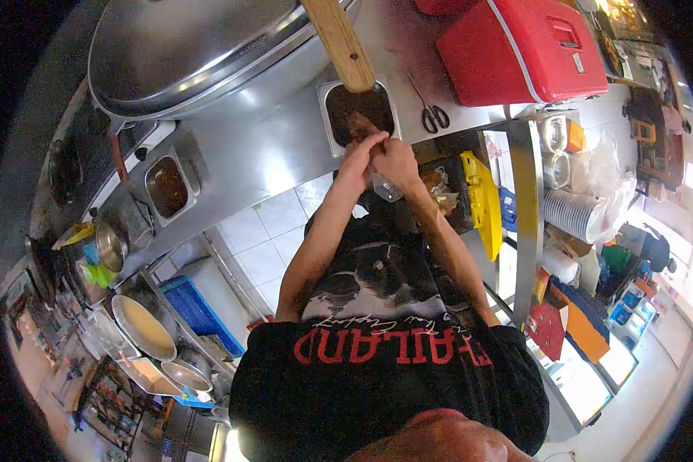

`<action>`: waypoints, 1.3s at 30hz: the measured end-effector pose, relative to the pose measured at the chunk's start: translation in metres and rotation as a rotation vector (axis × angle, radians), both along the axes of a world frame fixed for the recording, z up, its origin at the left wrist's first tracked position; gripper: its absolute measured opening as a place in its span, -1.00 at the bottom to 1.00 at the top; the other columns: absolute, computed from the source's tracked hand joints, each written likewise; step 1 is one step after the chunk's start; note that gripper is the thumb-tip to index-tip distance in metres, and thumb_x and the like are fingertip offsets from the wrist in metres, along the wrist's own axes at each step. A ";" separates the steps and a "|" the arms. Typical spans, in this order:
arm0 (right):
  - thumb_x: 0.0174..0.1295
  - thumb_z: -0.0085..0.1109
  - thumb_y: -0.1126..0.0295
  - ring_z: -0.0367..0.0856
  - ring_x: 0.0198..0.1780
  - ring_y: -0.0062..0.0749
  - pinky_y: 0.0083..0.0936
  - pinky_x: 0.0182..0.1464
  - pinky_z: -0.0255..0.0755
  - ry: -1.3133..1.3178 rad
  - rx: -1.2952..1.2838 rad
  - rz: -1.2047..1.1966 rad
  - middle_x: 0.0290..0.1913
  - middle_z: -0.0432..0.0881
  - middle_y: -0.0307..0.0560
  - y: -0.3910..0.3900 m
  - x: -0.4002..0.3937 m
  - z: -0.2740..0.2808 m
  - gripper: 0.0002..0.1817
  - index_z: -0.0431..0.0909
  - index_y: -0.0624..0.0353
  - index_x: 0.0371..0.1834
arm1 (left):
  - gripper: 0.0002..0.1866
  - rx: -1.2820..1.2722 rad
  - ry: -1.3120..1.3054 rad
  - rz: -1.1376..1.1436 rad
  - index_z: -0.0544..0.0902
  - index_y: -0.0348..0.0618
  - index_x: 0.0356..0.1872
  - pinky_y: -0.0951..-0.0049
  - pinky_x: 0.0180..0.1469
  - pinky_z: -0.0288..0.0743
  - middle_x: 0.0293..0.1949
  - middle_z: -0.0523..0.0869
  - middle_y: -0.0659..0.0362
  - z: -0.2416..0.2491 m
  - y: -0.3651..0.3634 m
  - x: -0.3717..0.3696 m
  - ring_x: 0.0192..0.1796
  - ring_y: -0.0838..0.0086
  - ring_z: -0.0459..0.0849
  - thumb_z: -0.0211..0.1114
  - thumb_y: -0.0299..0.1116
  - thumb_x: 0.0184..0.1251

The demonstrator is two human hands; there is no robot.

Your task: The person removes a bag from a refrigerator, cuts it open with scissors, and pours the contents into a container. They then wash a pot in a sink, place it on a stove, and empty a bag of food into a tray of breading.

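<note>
My left hand (355,160) and my right hand (396,162) meet at the near edge of a metal pan (331,145) holding dark brown contents. Both are closed around a clear plastic bag (384,188), whose loose part hangs below the fingers toward my shirt. A pointed brown part (359,123) juts from between my hands over the pan. The fingers hide much of the bag. Above the pan's far side, the end of a wooden paddle (350,65) reaches in from the top.
Black-handled scissors (434,118) lie on the steel counter (246,146) right of the pan, near a red cooler box (520,54). A large lidded pot (192,54) stands at the upper left. Another pan (168,185) with brown contents sits left. A yellow plastic piece (481,202) is beside my right arm.
</note>
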State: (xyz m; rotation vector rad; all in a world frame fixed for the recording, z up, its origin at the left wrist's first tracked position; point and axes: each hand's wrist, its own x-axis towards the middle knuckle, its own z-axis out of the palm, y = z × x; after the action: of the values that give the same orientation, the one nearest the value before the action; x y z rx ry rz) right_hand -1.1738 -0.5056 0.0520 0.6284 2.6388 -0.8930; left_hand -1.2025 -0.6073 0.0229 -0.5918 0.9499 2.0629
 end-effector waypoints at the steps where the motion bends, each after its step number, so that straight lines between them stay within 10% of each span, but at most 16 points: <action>1: 0.05 0.08 0.15 0.62 -0.24 0.30 0.00 -0.17 0.53 -0.006 0.043 0.005 -0.35 0.64 0.30 -0.005 -0.002 0.018 -0.64 0.64 0.27 -0.35 | -0.77 -0.012 -0.049 -0.009 0.61 -0.11 -0.13 0.42 -0.05 0.52 -0.20 0.71 0.21 0.005 0.002 -0.002 -0.14 0.45 0.66 0.35 -0.31 0.22; 5: 0.09 0.14 0.19 0.65 -0.23 0.20 -0.05 -0.15 0.53 -0.030 0.085 0.096 -0.29 0.65 0.31 -0.008 -0.002 0.034 -0.68 0.65 0.24 -0.29 | -0.81 0.001 -0.134 0.025 0.62 -0.09 -0.15 0.38 -0.11 0.56 -0.27 0.70 0.20 0.003 0.006 -0.006 -0.16 0.42 0.67 0.32 -0.29 0.28; 8: 0.18 0.21 0.20 0.68 -0.13 -0.08 -0.18 -0.08 0.52 0.290 -0.691 0.162 -0.15 0.69 0.12 0.013 0.006 -0.015 -0.66 0.61 0.22 -0.10 | -0.79 0.125 -0.152 0.083 0.60 -0.08 -0.10 0.37 -0.14 0.58 -0.30 0.69 0.17 0.015 0.000 -0.015 -0.19 0.39 0.68 0.29 -0.28 0.32; 12: 0.28 0.24 0.11 0.58 -0.11 -0.49 -0.50 -0.01 0.46 -0.234 -1.515 -0.469 0.03 0.55 -0.25 0.029 0.009 0.049 -0.46 0.41 0.29 0.16 | -0.75 0.226 -0.154 0.096 0.58 -0.12 -0.07 0.37 -0.16 0.59 -0.30 0.69 0.16 0.013 -0.003 -0.014 -0.21 0.38 0.68 0.25 -0.22 0.36; 21: 0.10 0.21 0.46 0.56 -0.25 -0.44 -0.46 -0.19 0.46 0.105 -0.924 -0.256 -0.27 0.64 -0.19 0.010 0.015 0.012 -0.77 0.58 0.35 -0.19 | -0.69 0.051 0.043 0.158 0.57 -0.16 -0.04 0.44 -0.19 0.55 -0.33 0.67 0.18 0.020 0.010 0.001 -0.26 0.46 0.66 0.20 -0.15 0.42; 26: -0.03 0.10 0.49 0.59 -0.13 0.25 -0.18 -0.13 0.50 0.323 -0.360 -0.144 -0.25 0.60 0.40 -0.005 0.012 0.010 -0.73 0.56 0.29 -0.21 | -0.72 0.021 0.038 0.198 0.59 -0.15 -0.04 0.39 -0.01 0.52 -0.30 0.69 0.18 0.016 0.011 0.003 -0.14 0.42 0.65 0.20 -0.18 0.41; 39: 0.11 0.11 0.25 0.66 -0.33 0.18 -0.03 -0.22 0.53 0.016 0.110 -0.039 -0.41 0.64 0.29 -0.016 0.007 0.026 -0.68 0.59 0.27 -0.20 | -0.78 0.042 -0.093 0.143 0.58 -0.10 -0.16 0.40 -0.07 0.54 -0.22 0.71 0.14 -0.007 0.011 -0.003 -0.17 0.40 0.67 0.22 -0.18 0.36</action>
State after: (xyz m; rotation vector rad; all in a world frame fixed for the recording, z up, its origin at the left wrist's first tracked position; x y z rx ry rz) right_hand -1.1670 -0.5212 0.0777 0.7043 2.7141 -0.7705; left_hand -1.2056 -0.5959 0.0158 -0.7450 0.8291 2.1554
